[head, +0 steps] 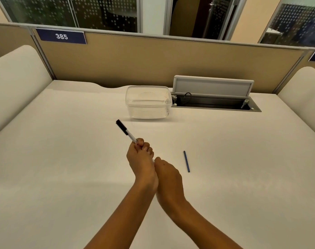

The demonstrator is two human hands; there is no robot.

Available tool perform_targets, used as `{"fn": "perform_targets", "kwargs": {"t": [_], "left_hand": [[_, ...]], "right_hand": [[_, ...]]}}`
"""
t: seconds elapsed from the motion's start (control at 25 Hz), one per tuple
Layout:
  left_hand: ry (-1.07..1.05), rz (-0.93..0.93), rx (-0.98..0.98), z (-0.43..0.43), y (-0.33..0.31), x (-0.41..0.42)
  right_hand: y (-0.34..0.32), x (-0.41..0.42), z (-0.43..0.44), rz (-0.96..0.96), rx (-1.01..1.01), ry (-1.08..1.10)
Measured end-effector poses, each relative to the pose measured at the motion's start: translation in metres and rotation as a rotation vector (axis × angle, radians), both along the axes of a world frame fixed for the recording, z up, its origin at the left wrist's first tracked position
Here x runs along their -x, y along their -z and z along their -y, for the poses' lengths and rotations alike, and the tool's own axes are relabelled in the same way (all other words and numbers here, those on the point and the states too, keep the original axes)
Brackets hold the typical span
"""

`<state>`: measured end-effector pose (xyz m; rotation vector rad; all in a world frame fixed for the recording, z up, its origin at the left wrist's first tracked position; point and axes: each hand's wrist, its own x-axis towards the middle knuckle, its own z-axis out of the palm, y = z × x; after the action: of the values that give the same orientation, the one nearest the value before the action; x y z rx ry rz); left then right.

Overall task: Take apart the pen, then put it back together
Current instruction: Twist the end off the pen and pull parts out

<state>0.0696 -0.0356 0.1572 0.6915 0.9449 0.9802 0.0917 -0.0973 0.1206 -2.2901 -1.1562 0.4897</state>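
Pen held over surface, 2 hands.
Left hand grip clamped on barrel; right hand grip closed at pen's rear end; blue refill lying apart, right.

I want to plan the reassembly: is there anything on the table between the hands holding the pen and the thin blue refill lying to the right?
Nothing visible does. The blue refill lies alone on the bare table, right of the right hand. Both this and the left hand grip the pen. The clear plastic container sits farther back, out of the path.
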Motion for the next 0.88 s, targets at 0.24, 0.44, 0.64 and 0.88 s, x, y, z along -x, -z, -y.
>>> {"fn": "perform_targets", "kwargs": {"t": [0.24,0.44,0.64,0.88], "left_hand": [[0.384,-0.02,-0.032,-0.023,-0.002,0.024],[0.3,-0.172,-0.07,-0.019,-0.002,0.024],[0.043,-0.31,-0.186,-0.002,-0.003,0.01],[0.191,-0.224,-0.146,-0.021,-0.009,0.025]], "right_hand": [[-0.026,-0.033,0.009,-0.778,0.025,-0.098],[-0.016,-0.019,0.007,-0.37,0.063,-0.011],[0.001,0.011,0.001,-0.067,-0.169,0.183],[-0.005,-0.01,-0.001,-0.13,-0.114,0.12]]}}
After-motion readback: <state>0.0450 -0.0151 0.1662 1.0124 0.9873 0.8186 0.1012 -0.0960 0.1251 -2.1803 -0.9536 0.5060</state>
